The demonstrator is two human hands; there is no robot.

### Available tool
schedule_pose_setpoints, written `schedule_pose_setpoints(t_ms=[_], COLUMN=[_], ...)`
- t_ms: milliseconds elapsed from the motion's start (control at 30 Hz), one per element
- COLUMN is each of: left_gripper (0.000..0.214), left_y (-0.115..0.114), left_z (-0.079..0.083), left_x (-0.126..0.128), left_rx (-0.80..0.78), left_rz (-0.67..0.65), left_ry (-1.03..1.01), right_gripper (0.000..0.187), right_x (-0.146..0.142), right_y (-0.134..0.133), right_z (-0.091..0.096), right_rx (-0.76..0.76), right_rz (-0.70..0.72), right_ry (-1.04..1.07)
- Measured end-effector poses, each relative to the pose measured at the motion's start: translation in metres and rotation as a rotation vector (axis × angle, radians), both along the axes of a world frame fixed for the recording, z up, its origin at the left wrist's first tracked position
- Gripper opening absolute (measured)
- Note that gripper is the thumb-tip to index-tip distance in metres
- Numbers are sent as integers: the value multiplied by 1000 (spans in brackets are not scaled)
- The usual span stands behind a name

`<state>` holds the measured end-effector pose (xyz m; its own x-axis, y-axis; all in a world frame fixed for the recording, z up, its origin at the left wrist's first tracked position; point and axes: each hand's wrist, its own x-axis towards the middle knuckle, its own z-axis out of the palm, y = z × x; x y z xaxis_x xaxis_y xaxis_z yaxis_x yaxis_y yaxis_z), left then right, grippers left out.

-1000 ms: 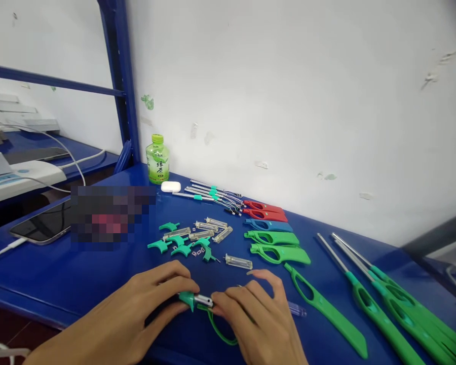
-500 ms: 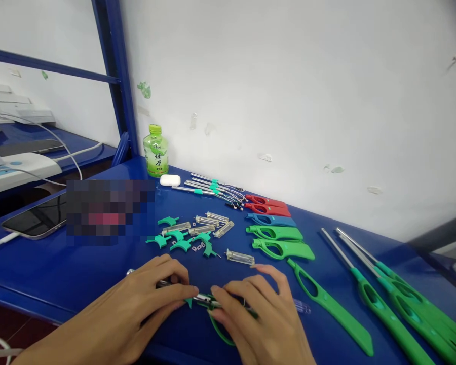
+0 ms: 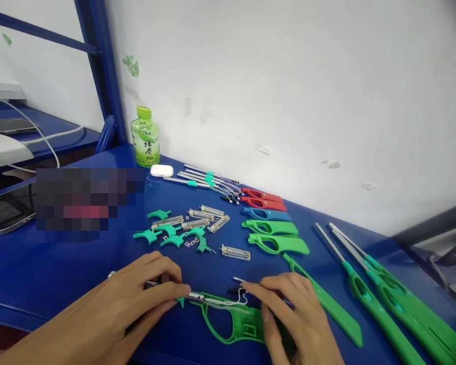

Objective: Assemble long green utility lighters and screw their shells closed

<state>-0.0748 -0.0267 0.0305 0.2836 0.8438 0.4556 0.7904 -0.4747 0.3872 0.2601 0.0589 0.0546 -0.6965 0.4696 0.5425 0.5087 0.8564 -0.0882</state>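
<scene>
My left hand (image 3: pixel 152 294) is closed, pinching the metal lighter tube (image 3: pixel 195 296) where it meets the front of an open green lighter shell (image 3: pixel 228 329). White wires (image 3: pixel 228 302) run from the tube's end, above the shell's trigger loop, towards a small black part (image 3: pixel 236 291). At the handle end, my right hand (image 3: pixel 292 309) grips the shell with its thumb over the edge, and an index fingertip touches the wires beside the black part. A thin metal rod (image 3: pixel 238 279) shows just beyond that fingertip. The shell's far end is hidden under the right hand.
Clear fuel tanks (image 3: pixel 235 252) and teal triggers (image 3: pixel 174 240) lie beyond my hands. Wired metal tubes (image 3: pixel 197 183), red shells (image 3: pixel 264 203), a blue shell (image 3: pixel 268 214) and green shells sit further back. Assembled green lighters (image 3: pixel 387 299) are at right; a tea bottle (image 3: pixel 146 139) stands at back left.
My right hand has moved right along the shell, uncovering the trigger loop, white wires and black part. My left hand keeps its pinch on the tube. The view has shifted slightly.
</scene>
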Motion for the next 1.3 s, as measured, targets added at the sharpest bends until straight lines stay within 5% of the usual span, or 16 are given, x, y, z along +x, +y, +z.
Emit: schedule_pose_setpoints(t_ms=[367, 800, 1300], left_gripper=[30, 52, 31], left_y=[5, -9, 3], left_z=[1, -25, -8], left_x=[2, -8, -1], left_rx=[-6, 2, 29], left_rz=[-51, 3, -4], left_ry=[-17, 170, 35], right_gripper=[22, 21, 18], right_x=[1, 0, -1], right_y=[3, -2, 0], right_z=[-6, -3, -3], right_rx=[-54, -133, -233], right_rz=[-75, -49, 35], right_ry=[-17, -42, 12])
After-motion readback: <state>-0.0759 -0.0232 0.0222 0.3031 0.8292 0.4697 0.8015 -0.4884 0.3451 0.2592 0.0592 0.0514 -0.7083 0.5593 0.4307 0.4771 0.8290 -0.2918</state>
